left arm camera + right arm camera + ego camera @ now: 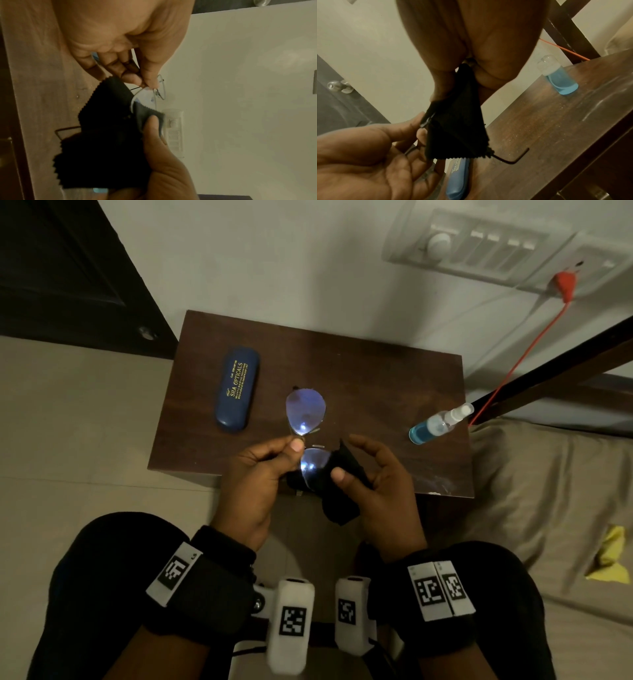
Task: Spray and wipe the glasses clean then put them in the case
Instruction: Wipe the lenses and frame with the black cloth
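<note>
— Above the near edge of the dark wooden bench (376,378), what are my hands doing?

— Your left hand (260,474) pinches the glasses (306,419) at the bridge, thumb against fingertip, frame held in the air. Your right hand (380,484) grips a black cloth (337,498), thumb pressing it onto the nearer lens. The blue case (237,390) lies closed on the bench to the left; the spray bottle (438,422) lies on its side to the right.

— What could go wrong?

— I judge the bridge pinch is slim, so a hard rub could twist the frame or pull it free (it hangs right at the bench edge, and might fall to the floor). The far lens looks unwiped, easy to skip.

— Do the wrist cameras add anything?

— The left wrist view shows the cloth's zigzag edge folded round the lens rim. The right wrist view shows a temple arm (513,158) poking out below the cloth, which the head view hides. Only the head view shows both lenses together.
</note>
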A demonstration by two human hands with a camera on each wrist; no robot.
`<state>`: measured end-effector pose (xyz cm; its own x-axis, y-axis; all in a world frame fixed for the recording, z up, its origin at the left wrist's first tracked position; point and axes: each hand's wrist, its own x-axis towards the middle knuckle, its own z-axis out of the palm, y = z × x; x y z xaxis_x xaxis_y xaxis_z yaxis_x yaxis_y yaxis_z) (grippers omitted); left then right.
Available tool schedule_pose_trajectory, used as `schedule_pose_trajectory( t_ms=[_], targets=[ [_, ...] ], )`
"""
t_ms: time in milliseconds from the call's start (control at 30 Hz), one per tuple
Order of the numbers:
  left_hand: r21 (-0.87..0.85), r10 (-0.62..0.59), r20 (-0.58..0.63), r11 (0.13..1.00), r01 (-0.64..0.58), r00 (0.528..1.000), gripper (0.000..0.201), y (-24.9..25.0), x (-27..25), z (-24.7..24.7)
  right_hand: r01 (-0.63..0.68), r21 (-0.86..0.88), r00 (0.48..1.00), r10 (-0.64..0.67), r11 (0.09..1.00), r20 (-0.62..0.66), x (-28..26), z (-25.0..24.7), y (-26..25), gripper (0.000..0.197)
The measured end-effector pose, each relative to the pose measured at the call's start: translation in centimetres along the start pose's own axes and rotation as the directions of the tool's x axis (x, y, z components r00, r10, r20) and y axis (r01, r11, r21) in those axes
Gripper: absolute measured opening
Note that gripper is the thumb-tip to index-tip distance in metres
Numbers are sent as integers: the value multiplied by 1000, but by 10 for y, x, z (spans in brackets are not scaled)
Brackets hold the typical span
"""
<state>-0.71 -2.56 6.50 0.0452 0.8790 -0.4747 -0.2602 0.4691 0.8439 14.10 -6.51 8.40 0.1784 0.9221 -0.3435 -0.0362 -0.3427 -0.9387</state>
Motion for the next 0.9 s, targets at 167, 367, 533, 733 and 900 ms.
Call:
schedule_pose_trajectory(
  t_ms=[167, 367, 533, 733, 900],
  targets=[
    [73, 123, 11, 990, -123, 992, 17, -1, -4, -3, -33, -7, 977, 30, 999, -209, 4, -12, 0, 7],
    [173, 241, 36, 954, -243, 970, 19, -3, -6, -4, 58, -247, 987, -93, 967, -132, 6, -14, -19, 15],
    [211, 311, 52, 926, -314, 949, 15, -3, -7, 0, 219, -543, 973, -221, 810, 63, 3, 5, -28, 30],
    [239, 390, 112, 882, -406, 914, 25, 0, -13, 1, 363, -747, 928, -283, 556, 240, -2, 21, -26, 19],
    [276, 408, 111, 863, -423, 906, 24, -4, -12, 0, 353, -807, 929, -276, 473, 245, -1, 18, -29, 25]
  ],
)
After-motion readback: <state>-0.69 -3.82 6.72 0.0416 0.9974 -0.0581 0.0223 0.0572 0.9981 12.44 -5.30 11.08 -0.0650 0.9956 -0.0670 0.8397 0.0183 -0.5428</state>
